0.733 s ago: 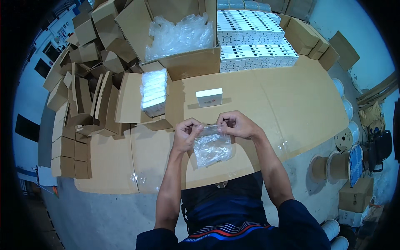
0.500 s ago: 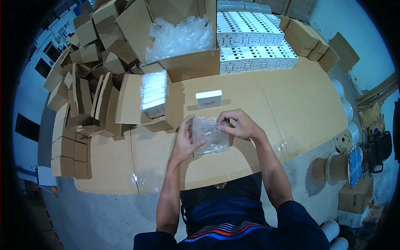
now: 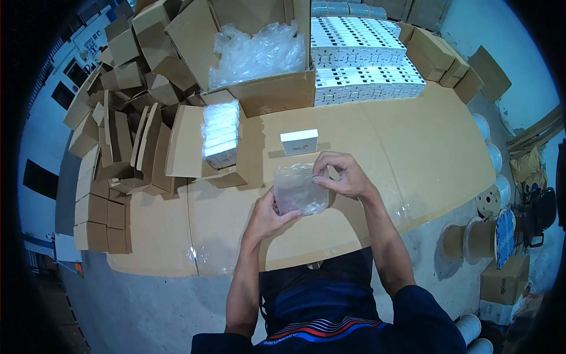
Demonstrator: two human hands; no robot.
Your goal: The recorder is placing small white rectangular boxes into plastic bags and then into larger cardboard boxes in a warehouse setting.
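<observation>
The left hand [image 3: 268, 217] grips the lower left edge of a clear plastic bag [image 3: 299, 190], its thumb pressed against the front of the film and its fingers tucked behind it. The right hand [image 3: 342, 175] pinches the upper right edge of the same bag between thumb and curled fingers, so the bag is held taut between both hands just above the cardboard-covered table [image 3: 424, 147]. Something pale seems to sit inside the bag, though the crinkled film makes it hard to tell. Just beyond the bag, apart from it, a small white box [image 3: 299, 141] lies flat on the table. To the left of that, an open shallow carton [image 3: 221, 134] holds a row of wrapped white boxes. Farther back stands a large open cardboard box [image 3: 277, 94] filled with crumpled clear plastic bags, and beside it on the right a stack of white boxes [image 3: 362, 59] is piled in layers. Many empty brown cartons [image 3: 118, 135] crowd the left side of the table.
</observation>
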